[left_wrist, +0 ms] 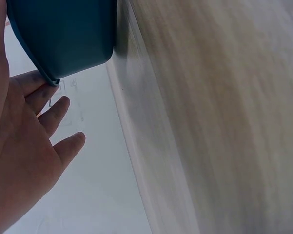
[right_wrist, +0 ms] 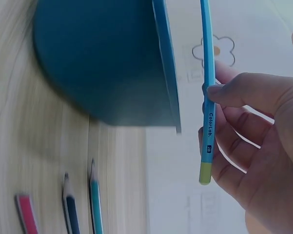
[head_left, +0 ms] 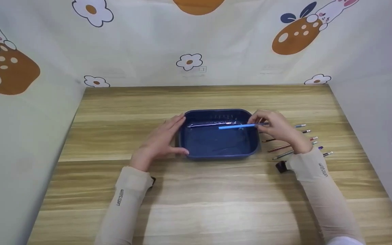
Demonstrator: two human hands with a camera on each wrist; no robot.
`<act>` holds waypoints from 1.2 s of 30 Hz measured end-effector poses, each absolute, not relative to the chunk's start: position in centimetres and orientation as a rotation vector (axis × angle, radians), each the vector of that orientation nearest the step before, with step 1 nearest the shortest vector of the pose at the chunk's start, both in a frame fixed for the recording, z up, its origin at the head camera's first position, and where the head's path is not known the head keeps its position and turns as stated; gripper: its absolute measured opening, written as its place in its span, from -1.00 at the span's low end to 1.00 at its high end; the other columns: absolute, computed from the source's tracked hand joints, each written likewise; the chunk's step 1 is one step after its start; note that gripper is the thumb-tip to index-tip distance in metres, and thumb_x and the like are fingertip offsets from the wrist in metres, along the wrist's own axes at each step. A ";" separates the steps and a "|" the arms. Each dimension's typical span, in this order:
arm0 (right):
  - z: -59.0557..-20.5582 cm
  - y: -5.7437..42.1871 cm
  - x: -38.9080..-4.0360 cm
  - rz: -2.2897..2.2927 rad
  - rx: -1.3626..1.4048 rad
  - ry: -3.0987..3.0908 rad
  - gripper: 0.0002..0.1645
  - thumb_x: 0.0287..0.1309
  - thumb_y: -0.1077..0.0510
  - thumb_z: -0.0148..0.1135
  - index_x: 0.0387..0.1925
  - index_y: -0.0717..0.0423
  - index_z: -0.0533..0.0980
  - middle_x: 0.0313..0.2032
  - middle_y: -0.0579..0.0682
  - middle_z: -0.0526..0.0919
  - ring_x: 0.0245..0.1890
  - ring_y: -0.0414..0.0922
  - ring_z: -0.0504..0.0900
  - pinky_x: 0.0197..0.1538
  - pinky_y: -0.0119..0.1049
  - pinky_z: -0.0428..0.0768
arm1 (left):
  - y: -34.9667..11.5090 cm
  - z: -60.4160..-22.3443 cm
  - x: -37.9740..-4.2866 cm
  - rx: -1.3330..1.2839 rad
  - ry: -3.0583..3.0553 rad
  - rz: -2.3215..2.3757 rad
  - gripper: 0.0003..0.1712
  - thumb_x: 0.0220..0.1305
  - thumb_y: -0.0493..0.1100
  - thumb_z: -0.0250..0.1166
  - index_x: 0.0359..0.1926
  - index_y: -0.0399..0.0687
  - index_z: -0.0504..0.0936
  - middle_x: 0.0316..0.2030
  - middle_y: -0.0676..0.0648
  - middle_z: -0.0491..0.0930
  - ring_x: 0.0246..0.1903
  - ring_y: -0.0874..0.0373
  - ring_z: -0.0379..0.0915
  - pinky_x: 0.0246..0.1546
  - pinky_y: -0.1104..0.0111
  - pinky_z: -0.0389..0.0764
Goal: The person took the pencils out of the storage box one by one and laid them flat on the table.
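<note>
A dark blue rectangular box [head_left: 219, 157] stands on the table. My left hand [head_left: 160, 141] touches its left end, fingers straight and spread at the far corner, thumb at the near corner. In the left wrist view the fingertips [left_wrist: 39, 92] meet the rim. My right hand [head_left: 276, 127] pinches a light blue pencil [head_left: 233, 127] between thumb and fingers, held over the box's right rim. Up close, this pencil [right_wrist: 208, 107] bears lettering and has a yellow-green end. Inside the box, along the far wall, lies a dark slender shape [head_left: 206, 125], possibly another pencil.
Several pencils, among them a reddish one [head_left: 279, 148] and a green one [head_left: 282, 155], lie side by side right of the box, partly hidden by the right hand and wrist. A patterned cloth [head_left: 148, 61] stands behind and beside the wood-grain table [head_left: 216, 204].
</note>
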State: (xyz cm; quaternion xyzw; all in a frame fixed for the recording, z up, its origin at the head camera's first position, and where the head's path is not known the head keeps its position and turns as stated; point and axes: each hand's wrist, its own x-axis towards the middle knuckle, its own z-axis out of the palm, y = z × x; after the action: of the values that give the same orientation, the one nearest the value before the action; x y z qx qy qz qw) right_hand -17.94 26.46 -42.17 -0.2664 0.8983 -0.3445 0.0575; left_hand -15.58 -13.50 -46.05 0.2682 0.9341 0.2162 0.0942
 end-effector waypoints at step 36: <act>-44.2 38.1 -18.1 -1.053 -0.650 2.950 -0.74 0.13 0.58 0.17 -0.23 0.33 0.66 -0.23 0.25 0.70 -0.24 -0.59 0.48 -0.15 -0.80 0.46 | -13.5 -46.2 -15.6 0.835 2.775 0.631 0.38 -0.06 0.43 0.43 0.59 -0.03 -0.06 0.61 -0.01 -0.17 0.60 0.00 -0.21 0.62 0.04 -0.12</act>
State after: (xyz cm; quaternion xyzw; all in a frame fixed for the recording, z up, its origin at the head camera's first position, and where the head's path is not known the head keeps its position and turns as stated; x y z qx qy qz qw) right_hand -18.07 38.08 -44.22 -0.2032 0.9218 -0.3289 -0.0284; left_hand -15.61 -13.47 -46.15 0.2804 0.9321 0.2119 0.0877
